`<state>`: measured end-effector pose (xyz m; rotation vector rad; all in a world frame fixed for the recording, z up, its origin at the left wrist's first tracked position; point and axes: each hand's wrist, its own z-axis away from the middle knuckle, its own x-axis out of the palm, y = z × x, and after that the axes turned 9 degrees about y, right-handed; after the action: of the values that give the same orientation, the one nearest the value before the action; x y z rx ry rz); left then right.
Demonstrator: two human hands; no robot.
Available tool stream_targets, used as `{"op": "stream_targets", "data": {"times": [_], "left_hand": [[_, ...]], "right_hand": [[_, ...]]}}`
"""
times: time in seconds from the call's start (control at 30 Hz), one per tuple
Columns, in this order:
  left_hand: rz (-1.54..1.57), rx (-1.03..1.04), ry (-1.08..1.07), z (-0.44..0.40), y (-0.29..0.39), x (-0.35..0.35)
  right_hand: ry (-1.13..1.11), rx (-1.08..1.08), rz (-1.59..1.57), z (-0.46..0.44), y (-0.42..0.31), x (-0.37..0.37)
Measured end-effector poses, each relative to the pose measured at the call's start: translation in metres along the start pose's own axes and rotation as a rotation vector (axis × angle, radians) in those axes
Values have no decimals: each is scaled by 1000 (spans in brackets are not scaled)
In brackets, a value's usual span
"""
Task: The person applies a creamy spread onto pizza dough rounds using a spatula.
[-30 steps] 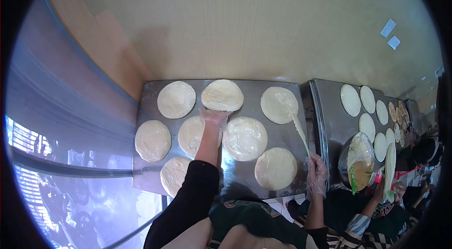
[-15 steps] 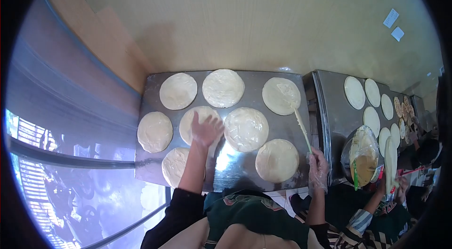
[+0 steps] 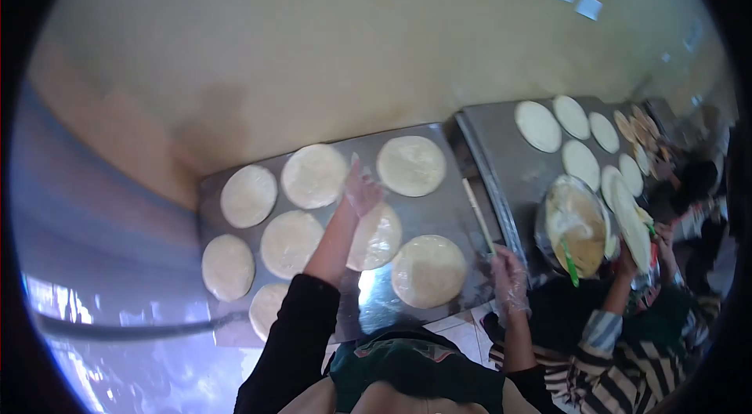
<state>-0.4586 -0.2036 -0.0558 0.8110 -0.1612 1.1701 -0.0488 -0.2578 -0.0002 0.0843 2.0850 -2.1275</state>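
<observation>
My left hand (image 3: 363, 193), in a clear plastic glove, is over the metal table among several flat rounds of dough. Its fingers are apart and hold nothing; its wrist partly covers one dough round (image 3: 380, 238). To its right lies another round (image 3: 411, 166), and to its left a third (image 3: 314, 176). My right hand (image 3: 510, 279), also gloved, grips a long narrow spatula (image 3: 479, 216) coated with pale paste. The spatula points up and away, over the gap at the table's right edge. Nearest to that hand on the metal is a glossy round (image 3: 428, 272).
A second metal table (image 3: 501, 163) stands at right with more dough rounds. A large bowl (image 3: 543, 234) there holds tan paste and a green-handled tool (image 3: 570, 263). Beside it a co-worker holds a long pale flat piece (image 3: 629, 222). A wall (image 3: 313, 46) rises behind both tables.
My left hand has moved right and away, off the middle-left round. The spatula has swung back from the top-right round, which now looks evenly coated. The view has turned right.
</observation>
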Motion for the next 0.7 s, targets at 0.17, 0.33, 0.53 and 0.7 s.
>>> {"op": "stream_targets", "data": {"times": [0.17, 0.33, 0.53, 0.7], "left_hand": [[146, -274, 195, -37, -34, 62], [-21, -518, -369, 33, -141, 89], [-654, -414, -662, 150, -282, 120], [-337, -904, -603, 173, -316, 150]], "right_hand": [[101, 174, 68, 53, -17, -45], [321, 72, 446, 99, -65, -105], [553, -29, 401, 96, -79, -109], [631, -116, 664, 77, -76, -109]]}}
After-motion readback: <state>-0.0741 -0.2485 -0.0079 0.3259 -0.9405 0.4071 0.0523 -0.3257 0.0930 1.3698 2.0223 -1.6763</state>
